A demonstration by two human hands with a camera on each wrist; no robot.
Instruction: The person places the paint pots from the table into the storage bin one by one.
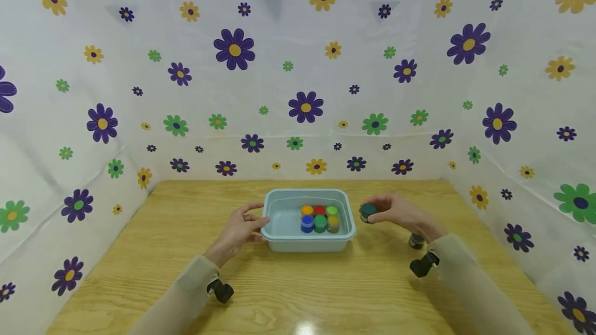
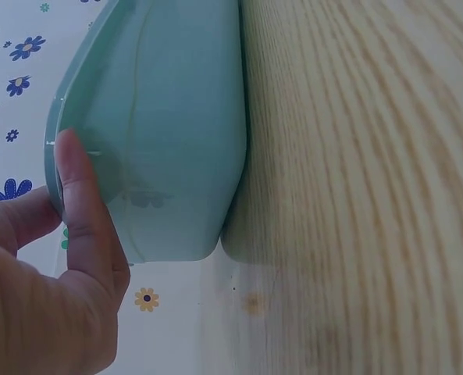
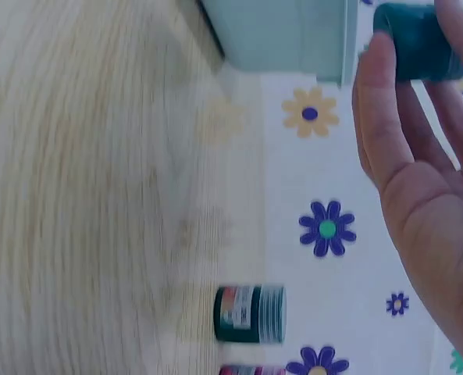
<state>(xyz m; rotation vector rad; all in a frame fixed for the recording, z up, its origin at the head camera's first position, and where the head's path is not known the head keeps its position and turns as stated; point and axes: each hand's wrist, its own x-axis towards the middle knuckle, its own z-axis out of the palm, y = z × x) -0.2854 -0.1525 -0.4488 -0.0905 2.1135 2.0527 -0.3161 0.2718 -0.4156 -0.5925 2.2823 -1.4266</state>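
Six small paint jars (image 1: 319, 218) already sit in the pale blue plastic tub (image 1: 281, 239), steadied at its left rim by the left hand (image 1: 237, 231) with near-straight fingers, while the right hand (image 1: 400, 213) pinches a dark green-lidded jar (image 1: 367, 212) just right of it and two more jars (image 3: 249, 314) wait on the wooden counter (image 1: 298, 293)

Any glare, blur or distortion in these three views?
Head: wide-angle bowing at the edges, a glare spot on the table near the bottom edge. Left wrist: left hand soft, very close to the lens. Right wrist: wood grain smeared, the jar on the table fairly readable.

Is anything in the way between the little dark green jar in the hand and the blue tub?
Nothing visible is. The right hand holds the dark green jar just beside the tub, with only open air between them. Six jars already sit inside, toward the jar's side.
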